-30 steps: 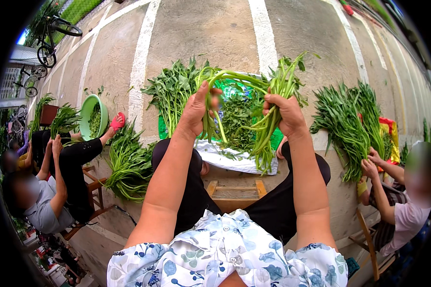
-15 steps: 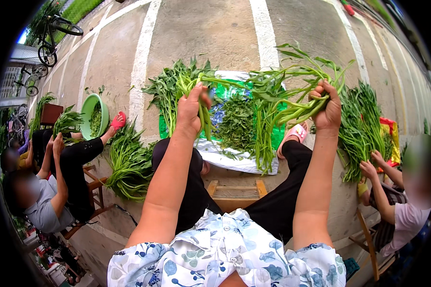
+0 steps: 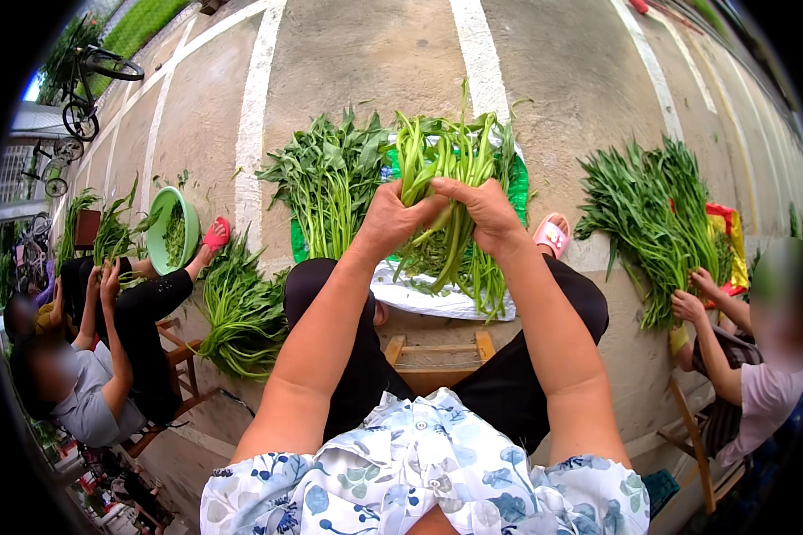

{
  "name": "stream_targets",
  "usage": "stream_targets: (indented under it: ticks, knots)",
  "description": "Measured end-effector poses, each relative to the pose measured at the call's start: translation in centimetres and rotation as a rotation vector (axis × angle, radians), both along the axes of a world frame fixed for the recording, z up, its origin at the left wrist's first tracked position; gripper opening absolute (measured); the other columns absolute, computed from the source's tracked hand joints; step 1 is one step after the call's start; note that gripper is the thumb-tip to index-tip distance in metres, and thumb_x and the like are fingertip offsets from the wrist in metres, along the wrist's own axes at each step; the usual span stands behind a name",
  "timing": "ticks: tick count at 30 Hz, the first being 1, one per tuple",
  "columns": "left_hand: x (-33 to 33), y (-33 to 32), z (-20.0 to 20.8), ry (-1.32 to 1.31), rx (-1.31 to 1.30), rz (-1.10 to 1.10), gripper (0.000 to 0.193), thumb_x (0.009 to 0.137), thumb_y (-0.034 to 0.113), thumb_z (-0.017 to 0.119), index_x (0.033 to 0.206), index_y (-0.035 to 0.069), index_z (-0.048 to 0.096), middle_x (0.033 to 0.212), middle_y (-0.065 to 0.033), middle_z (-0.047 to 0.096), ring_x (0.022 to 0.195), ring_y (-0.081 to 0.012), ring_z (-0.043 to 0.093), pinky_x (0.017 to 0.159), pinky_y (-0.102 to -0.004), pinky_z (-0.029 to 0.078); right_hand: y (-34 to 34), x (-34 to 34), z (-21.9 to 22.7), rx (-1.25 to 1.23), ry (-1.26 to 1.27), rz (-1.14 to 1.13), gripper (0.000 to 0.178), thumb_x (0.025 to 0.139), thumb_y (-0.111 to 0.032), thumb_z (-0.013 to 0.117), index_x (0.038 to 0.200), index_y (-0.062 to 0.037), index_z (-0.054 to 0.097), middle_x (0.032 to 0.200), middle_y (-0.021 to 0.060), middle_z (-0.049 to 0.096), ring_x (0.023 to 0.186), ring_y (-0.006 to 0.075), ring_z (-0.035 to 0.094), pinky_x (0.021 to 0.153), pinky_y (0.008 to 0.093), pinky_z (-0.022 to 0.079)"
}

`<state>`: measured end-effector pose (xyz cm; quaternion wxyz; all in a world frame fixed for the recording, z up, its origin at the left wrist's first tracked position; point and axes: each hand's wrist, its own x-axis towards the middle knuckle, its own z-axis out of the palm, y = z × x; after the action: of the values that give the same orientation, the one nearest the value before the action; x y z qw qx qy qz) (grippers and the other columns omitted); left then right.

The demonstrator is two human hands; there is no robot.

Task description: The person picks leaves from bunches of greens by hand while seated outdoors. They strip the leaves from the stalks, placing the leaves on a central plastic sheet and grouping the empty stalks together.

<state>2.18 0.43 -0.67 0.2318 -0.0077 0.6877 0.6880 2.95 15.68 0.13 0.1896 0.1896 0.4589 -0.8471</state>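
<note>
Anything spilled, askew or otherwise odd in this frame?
Nothing stands out. Both the left hand and right hand grip one bundle of green stalks upright over the white sheet. The other heaps of greens lie in tidy piles on the pavement.

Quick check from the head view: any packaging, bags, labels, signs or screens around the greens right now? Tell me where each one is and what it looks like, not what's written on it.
No signs, labels or screens show.
Green plastic sheet or sack: flat on the pavement under the middle greens, its edge showing beside the bundle of green stems.
White sheet: over its near edge, crumpled.
Red and yellow bag: right, behind the right-hand pile of greens, crumpled.
</note>
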Motion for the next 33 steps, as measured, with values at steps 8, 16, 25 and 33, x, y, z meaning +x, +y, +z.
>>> stream_targets:
  ticks: [8, 16, 25, 33]
  knots:
    - [0.2, 0.1, 0.4, 0.224, -0.175, -0.08, 0.019, 0.079, 0.012, 0.063, 0.093, 0.0, 0.058, 0.08, -0.0001, 0.061, 0.069, -0.0058, 0.052, 0.061, -0.0231, 0.045, -0.2, -0.1, -1.2, 0.023, 0.034, 0.036, 0.02, 0.073, -0.01, 0.069, 0.089, 0.0004, 0.063, 0.078, 0.0058, 0.063, 0.062, 0.0133, 0.059, 0.053, 0.0272, 0.048]
    - [0.6, 0.2, 0.1, 0.434, -0.398, -0.137, 0.028, 0.076, 0.013, 0.06, 0.1, 0.001, 0.054, 0.087, -0.0125, 0.062, 0.079, -0.021, 0.06, 0.072, -0.0317, 0.047, 0.2, -0.4, -1.2, 0.078, 0.067, 0.096, 0.018, 0.07, -0.006, 0.066, 0.086, 0.0012, 0.063, 0.077, 0.0062, 0.063, 0.063, 0.0136, 0.06, 0.054, 0.0268, 0.048]
    - [0.5, 0.0, 0.5, 0.193, -0.183, -0.176, 0.024, 0.08, 0.012, 0.059, 0.101, 0.002, 0.055, 0.078, -0.0065, 0.06, 0.064, -0.0132, 0.056, 0.058, -0.0264, 0.045, 0.1, -0.4, -1.1, 0.15, 0.074, 0.099, 0.017, 0.069, -0.006, 0.064, 0.084, 0.0028, 0.063, 0.073, 0.0069, 0.062, 0.057, 0.0138, 0.058, 0.049, 0.0268, 0.047]
    - [-0.6, -1.0, 0.8, -0.213, 0.154, 0.093, 0.022, 0.084, 0.014, 0.057, 0.103, 0.002, 0.055, 0.073, -0.0039, 0.061, 0.052, -0.0086, 0.051, 0.049, -0.022, 0.043, 2.8, -1.0, 0.5, -0.021, -0.016, -0.016, 0.012, 0.075, -0.006, 0.06, 0.079, 0.0054, 0.059, 0.068, 0.012, 0.06, 0.057, 0.0194, 0.06, 0.052, 0.0297, 0.051]
